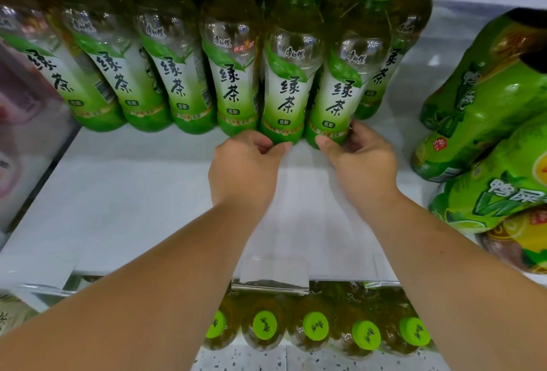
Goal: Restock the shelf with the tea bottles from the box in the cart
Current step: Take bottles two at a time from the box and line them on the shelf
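Two bare forearms [148, 282] are reaching in from the bottom edge, the left hand [245, 160] curling round the foot of a tea bottle [285, 89] and the right hand [361, 157] clamping the foot of the neighbour bottle [337, 95], both standing upper middle on the shelf [133, 193]. Being held so low, either could be tipping into the row [177, 80], I'd judge.
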A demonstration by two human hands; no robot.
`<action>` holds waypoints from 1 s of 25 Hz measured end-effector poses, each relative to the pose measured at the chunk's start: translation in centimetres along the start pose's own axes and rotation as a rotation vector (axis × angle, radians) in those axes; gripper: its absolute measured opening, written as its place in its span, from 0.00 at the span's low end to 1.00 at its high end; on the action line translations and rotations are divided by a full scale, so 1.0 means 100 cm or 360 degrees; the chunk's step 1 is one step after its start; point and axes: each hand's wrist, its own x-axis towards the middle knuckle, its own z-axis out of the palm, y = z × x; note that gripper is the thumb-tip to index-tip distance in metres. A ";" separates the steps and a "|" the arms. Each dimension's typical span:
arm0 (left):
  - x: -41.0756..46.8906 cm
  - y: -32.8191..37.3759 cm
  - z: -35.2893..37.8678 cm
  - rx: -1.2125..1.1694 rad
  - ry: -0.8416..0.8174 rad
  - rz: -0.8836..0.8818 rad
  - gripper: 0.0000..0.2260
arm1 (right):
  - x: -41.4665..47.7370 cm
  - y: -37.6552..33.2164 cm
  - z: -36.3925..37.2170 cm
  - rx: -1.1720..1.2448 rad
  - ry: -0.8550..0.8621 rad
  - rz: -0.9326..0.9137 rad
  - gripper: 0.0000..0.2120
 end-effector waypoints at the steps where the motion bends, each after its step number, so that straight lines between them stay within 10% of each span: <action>1: 0.000 0.000 0.000 0.0004 0.0000 -0.0011 0.10 | 0.000 -0.001 0.002 -0.0010 0.0017 0.0008 0.24; 8: -0.001 0.003 0.002 0.0095 -0.0001 0.0014 0.09 | -0.002 0.002 0.009 -0.0430 0.0122 -0.0077 0.39; 25: 0.000 0.000 0.003 0.0149 -0.0037 0.0092 0.10 | -0.011 -0.002 0.006 -0.0651 0.0180 -0.0145 0.29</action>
